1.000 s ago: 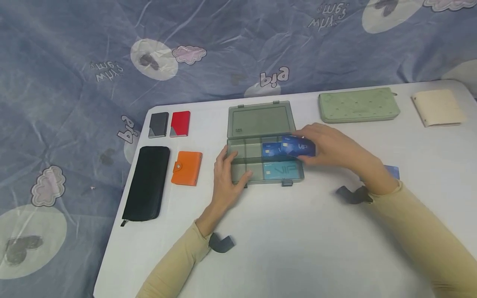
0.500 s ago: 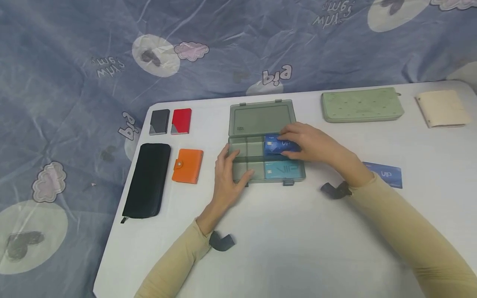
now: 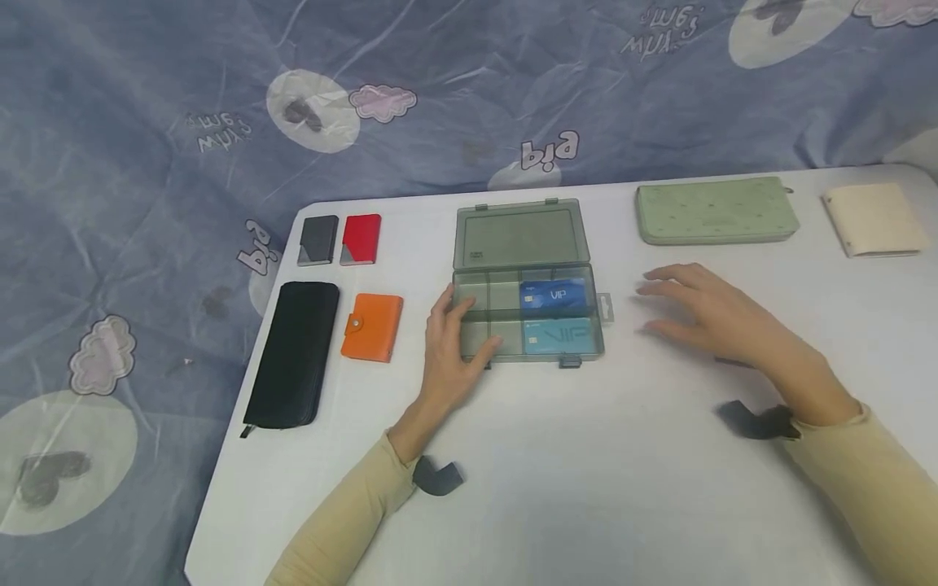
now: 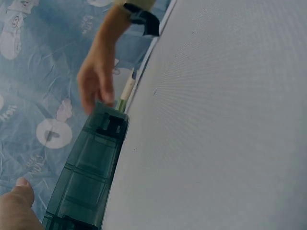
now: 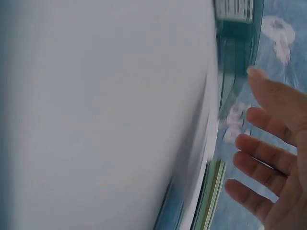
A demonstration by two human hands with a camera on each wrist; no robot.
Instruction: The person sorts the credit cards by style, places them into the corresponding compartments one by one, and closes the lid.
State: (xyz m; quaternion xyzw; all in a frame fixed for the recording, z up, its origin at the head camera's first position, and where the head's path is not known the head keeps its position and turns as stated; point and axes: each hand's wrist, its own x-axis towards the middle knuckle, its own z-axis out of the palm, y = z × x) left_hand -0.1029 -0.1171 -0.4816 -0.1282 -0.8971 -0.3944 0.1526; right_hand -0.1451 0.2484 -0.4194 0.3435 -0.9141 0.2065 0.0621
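Green translucent plastic forms the compartment box (image 3: 506, 291), which we locate at the centre of the head view, its lid (image 3: 522, 233) folded back above it. Half a second ago the right hand (image 3: 707, 305) was on the blue card (image 3: 558, 295); we now find that hand clear of the box, right of centre, fingers extended and grasping nothing. The card lies flat in the upper right compartment, directly above the teal card (image 3: 558, 335) in the lower right one. We judge the placing of this card complete. The hang tab (image 3: 606, 308) at the box's right end is now exposed.

The left hand (image 3: 449, 350) is unchanged: fingers loosely spread around the box's left end, not clenched. We read this as steadying, though fingertip pressure cannot be confirmed.

We note these limits. The loose card (image 3: 733, 362) on the table is covered by the right hand and wrist except for a dark sliver. We cannot count any cards stacked beneath the blue one. The right wrist view is blurred along the table edge, and the left wrist view cuts off the left hand, showing mainly its thumb.
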